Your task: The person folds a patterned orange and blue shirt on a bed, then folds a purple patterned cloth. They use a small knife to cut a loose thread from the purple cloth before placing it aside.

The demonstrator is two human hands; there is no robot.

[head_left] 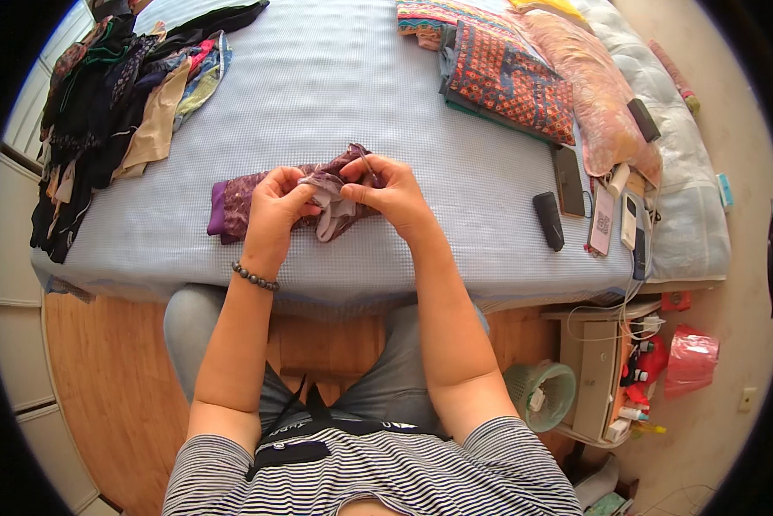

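Note:
A purple patterned garment [231, 206] with a plain violet end lies bunched on the bed's near side, in front of me. Its pale lining [335, 211] is turned up between my hands. Thumb and fingers of my left hand [280, 202] pinch the edge of this pale part. My right hand [391, 196] grips the garment's right side, where a thin strap or cord [366, 161] loops up by the fingers. Exactly what kind of garment it is, I cannot tell. Dark round beads form a bracelet [255, 276] on my left wrist.
A clothes heap [102, 112] covers the bed's far left. Folded patterned cloth [511, 82] and a pinkish pillow [575, 77] lie at right, near phones [601, 219], a dark case [547, 221] and cables. Below right stand a green basket [541, 396] and a small cabinet [594, 370].

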